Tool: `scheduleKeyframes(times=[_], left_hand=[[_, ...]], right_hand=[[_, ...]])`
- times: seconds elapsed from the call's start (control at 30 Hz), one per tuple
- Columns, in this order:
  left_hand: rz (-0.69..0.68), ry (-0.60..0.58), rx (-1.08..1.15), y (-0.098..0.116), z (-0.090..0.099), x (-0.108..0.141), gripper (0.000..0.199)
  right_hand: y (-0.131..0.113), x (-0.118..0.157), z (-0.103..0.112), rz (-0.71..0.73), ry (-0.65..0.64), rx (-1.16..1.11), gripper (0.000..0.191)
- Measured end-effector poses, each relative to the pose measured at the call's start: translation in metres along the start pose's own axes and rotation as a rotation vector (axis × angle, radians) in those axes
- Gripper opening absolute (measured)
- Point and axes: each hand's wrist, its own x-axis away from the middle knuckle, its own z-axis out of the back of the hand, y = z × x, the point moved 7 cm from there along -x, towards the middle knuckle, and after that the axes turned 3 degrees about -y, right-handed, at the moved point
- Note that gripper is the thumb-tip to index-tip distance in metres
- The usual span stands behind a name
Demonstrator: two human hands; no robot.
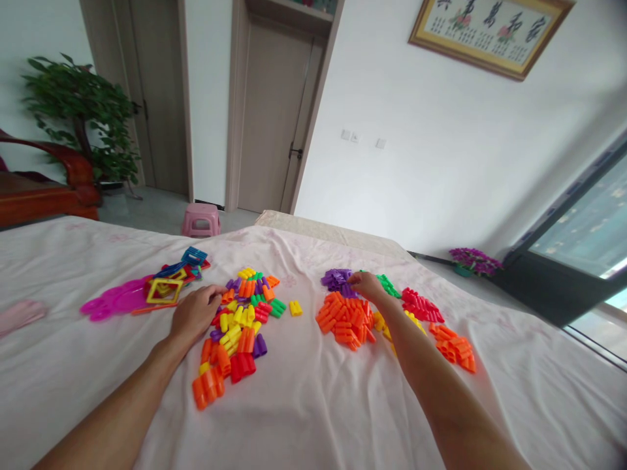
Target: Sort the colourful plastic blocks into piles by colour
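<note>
My left hand (196, 312) rests at the left edge of a mixed pile of yellow, orange, red, green and purple plastic pieces (238, 316); what its curled fingers hold, if anything, is too small to tell. My right hand (367, 286) reaches to the right side of a purple pile (337, 279), its fingers bent down at the pieces. Just below lies a large orange pile (345, 320). Yellow pieces (415, 321) are partly hidden under my right forearm. Green (388, 285), red (421, 305) and smaller orange (454, 348) piles lie to the right. One yellow piece (295, 308) sits alone between the piles.
A magenta tray (115, 299) with frame-shaped pieces (165, 291) on it lies at the left, beside blue pieces (194, 256). Pink cloth (22, 316) is at the far left. A wrinkled pale sheet (304, 405) covers the surface. A pink stool (201, 220) stands beyond it.
</note>
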Motion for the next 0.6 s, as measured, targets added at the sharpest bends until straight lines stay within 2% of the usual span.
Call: scheduleKeyframes(times=[0.13, 0.23, 0.33, 0.43, 0.5, 0.6], left_hand=[[0.008, 0.003, -0.006, 0.000, 0.001, 0.000, 0.036], [0.006, -0.001, -0.005, 0.001, 0.000, 0.000, 0.036], [0.010, -0.014, -0.004, 0.001, 0.000, 0.000, 0.037], [0.012, -0.028, -0.004, 0.001, 0.000, 0.000, 0.038], [0.011, -0.029, -0.004, 0.000, 0.000, 0.000, 0.038], [0.019, -0.024, -0.009, -0.002, 0.000, -0.001, 0.038]], right_hand=[[-0.018, 0.009, 0.009, -0.010, 0.107, -0.003, 0.026], [-0.063, 0.030, 0.002, 0.155, 0.130, -0.092, 0.026], [-0.124, 0.065, -0.020, 0.384, 0.046, -0.142, 0.027], [-0.170, 0.093, -0.047, 0.451, -0.019, 0.000, 0.033], [-0.187, 0.100, -0.063, 0.443, -0.054, 0.125, 0.037], [-0.193, 0.097, -0.084, 0.417, -0.165, 0.259, 0.032]])
